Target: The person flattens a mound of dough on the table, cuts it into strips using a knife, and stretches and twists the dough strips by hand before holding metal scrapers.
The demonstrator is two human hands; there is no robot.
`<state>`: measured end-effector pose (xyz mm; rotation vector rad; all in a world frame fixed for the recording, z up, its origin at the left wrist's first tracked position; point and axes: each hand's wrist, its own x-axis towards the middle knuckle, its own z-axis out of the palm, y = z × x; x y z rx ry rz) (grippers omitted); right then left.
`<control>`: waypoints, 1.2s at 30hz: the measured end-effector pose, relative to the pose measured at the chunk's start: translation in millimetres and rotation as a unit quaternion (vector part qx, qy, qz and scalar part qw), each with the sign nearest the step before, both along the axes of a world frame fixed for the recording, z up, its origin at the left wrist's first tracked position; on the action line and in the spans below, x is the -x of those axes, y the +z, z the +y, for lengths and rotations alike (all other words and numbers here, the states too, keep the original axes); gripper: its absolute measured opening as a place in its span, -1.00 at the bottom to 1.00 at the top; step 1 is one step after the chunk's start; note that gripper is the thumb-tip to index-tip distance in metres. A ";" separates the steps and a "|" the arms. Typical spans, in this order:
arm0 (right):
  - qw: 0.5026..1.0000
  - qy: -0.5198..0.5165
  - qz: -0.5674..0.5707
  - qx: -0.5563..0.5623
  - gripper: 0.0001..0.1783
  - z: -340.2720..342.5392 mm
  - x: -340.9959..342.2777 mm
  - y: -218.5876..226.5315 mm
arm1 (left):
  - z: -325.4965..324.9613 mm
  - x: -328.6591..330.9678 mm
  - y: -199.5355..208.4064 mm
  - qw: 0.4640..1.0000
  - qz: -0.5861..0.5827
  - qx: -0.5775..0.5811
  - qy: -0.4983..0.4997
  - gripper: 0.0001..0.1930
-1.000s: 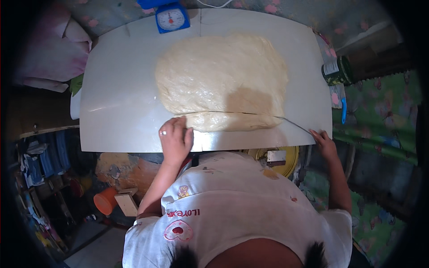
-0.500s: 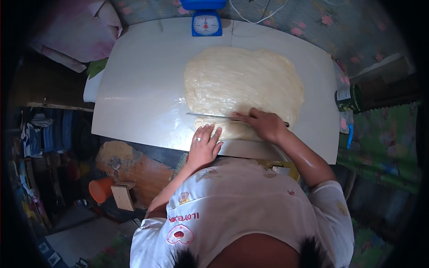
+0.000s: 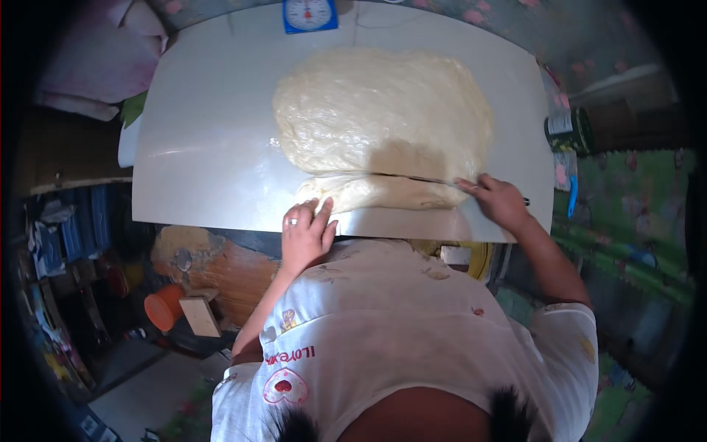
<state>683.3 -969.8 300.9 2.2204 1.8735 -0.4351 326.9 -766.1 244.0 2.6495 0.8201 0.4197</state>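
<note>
A large sheet of pale, glossy dough [image 3: 383,110] lies spread on the white tabletop. Along its near edge runs a narrower strip of dough [image 3: 398,193], with a long knife [image 3: 412,177] lying in the line between the two. My right hand [image 3: 502,205] is closed round the knife's handle at the strip's right end; the dark butt of the handle shows beyond the hand. At the strip's left end my left hand [image 3: 303,234], wearing a ring, rests its stretched fingertips on the dough, fingers a little apart.
A blue dial scale [image 3: 309,15] stands at the table's far edge. To the right are a dark green can [image 3: 568,131] and a blue-handled item [image 3: 572,195]. An orange container [image 3: 163,306] and a wooden stool [image 3: 199,317] sit below, left.
My right hand has moved right, drawing the knife along between sheet and strip. My left hand stays at the strip's left end. The whole view has shifted a little.
</note>
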 end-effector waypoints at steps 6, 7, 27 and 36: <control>0.981 -0.171 -0.070 -0.053 -0.29 -163.6 -48.9 14.5 | 6.1 2.0 13.4 0.996 -0.006 0.088 0.012 -0.54; 0.965 -0.234 -0.116 0.007 -0.29 -176.5 -46.2 22.7 | 7.3 -0.7 15.8 0.996 -0.014 0.083 0.009 -0.54; 0.983 0.146 0.108 0.007 -0.26 244.0 122.9 20.5 | 43.1 -79.2 0.6 0.965 -0.194 0.054 0.169 -0.27; 0.994 0.082 0.071 -0.008 -0.28 107.2 5.8 18.7 | 59.2 -68.2 -17.3 0.975 0.109 -0.001 0.192 -0.39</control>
